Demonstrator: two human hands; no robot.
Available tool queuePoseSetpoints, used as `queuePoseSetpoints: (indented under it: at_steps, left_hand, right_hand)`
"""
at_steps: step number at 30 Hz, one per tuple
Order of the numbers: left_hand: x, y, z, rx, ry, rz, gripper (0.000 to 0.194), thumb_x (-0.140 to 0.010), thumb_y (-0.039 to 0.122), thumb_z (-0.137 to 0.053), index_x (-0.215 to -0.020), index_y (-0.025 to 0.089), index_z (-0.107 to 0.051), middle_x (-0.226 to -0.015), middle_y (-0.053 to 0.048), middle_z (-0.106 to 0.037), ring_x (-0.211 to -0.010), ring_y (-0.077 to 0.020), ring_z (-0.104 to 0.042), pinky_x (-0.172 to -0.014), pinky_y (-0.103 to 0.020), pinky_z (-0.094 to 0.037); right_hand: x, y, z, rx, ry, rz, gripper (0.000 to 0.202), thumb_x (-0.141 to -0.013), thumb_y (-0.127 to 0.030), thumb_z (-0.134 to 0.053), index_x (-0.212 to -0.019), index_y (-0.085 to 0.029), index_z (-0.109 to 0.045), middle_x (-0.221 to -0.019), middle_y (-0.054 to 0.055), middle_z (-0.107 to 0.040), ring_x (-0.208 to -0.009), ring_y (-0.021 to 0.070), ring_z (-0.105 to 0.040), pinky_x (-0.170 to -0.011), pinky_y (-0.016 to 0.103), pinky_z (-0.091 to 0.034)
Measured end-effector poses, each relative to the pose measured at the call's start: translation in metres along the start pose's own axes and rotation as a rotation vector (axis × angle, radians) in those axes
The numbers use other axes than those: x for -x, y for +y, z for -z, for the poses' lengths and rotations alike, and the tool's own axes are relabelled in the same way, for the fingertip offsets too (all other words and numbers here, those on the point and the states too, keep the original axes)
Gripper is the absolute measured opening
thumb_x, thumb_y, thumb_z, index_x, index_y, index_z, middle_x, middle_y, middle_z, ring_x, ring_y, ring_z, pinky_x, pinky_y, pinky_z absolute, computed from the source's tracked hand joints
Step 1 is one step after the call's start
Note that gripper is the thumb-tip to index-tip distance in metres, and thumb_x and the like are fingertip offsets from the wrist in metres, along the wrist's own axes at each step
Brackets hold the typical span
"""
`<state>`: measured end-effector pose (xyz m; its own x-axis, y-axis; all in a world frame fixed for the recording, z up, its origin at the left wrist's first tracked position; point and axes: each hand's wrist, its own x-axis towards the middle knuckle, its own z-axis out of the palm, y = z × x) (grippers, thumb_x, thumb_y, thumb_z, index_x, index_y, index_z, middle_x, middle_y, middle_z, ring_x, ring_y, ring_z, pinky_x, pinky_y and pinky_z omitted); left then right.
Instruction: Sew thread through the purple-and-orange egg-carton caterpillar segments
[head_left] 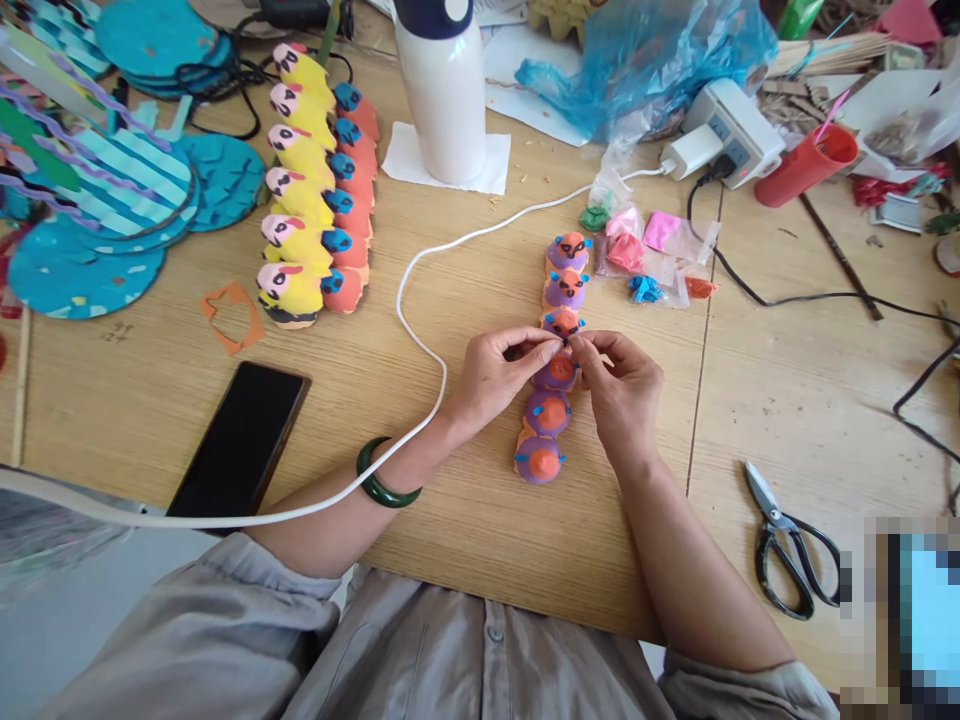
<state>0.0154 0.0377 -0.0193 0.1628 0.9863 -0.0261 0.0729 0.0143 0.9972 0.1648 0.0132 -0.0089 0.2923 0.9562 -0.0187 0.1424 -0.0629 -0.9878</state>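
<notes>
A strip of purple egg-carton bumps point(545, 412) with orange clay faces and small blue ears lies lengthwise before me. The far faces carry dark marks; the near ones are plain orange. My left hand point(499, 375) pinches from the left above the strip's middle, thumb and forefinger together. My right hand point(622, 385) pinches from the right, its fingertips meeting the left ones. A tiny dark bit seems to sit between the fingertips, too small to name. The fingers partly cover the bumps beneath.
Clay packets point(626, 250) lie beyond the strip, scissors point(787, 545) at right, a phone point(238, 440) at left. A white cable point(409, 270) crosses my left forearm. A white bottle point(442, 100), yellow bird-like figures point(300, 180), a power strip point(731, 130) and a red cup point(806, 165) stand farther back.
</notes>
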Motion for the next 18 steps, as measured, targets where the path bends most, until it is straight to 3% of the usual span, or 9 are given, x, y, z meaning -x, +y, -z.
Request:
queuePoseSetpoints:
  at_steps: [5, 11, 18]
  left_hand:
    - [0.0002, 0.0002, 0.0007, -0.008, 0.001, 0.0, 0.019, -0.087, 0.036, -0.074, -0.086, 0.02, -0.082, -0.083, -0.003, -0.079, -0.076, -0.0153, -0.067, -0.069, -0.026, -0.052]
    - [0.0, 0.0005, 0.0014, -0.008, -0.026, 0.01, 0.018, -0.088, 0.036, -0.074, -0.087, 0.02, -0.083, -0.084, -0.003, -0.08, -0.076, -0.0152, -0.068, -0.07, -0.026, -0.053]
    - [0.0009, 0.0036, 0.001, 0.081, 0.047, 0.028, 0.024, -0.092, 0.04, -0.071, -0.094, 0.019, -0.082, -0.095, -0.005, -0.082, -0.09, -0.0177, -0.073, -0.081, -0.027, -0.057]
  right_hand:
    - [0.0002, -0.0002, 0.0021, 0.124, 0.013, 0.088, 0.014, -0.088, -0.037, -0.073, -0.087, -0.022, -0.075, -0.08, 0.0, -0.072, -0.067, 0.0121, -0.059, -0.055, 0.025, -0.046]
    - [-0.0002, 0.0008, 0.0023, 0.184, -0.011, 0.125, 0.013, -0.088, -0.034, -0.072, -0.082, -0.022, -0.073, -0.076, -0.001, -0.068, -0.066, 0.0127, -0.057, -0.059, 0.028, -0.045]
    - [-0.0056, 0.0081, 0.0025, 0.208, 0.073, 0.137, 0.012, -0.088, -0.03, -0.071, -0.08, -0.022, -0.071, -0.073, -0.002, -0.063, -0.064, 0.0121, -0.051, -0.058, 0.028, -0.04]
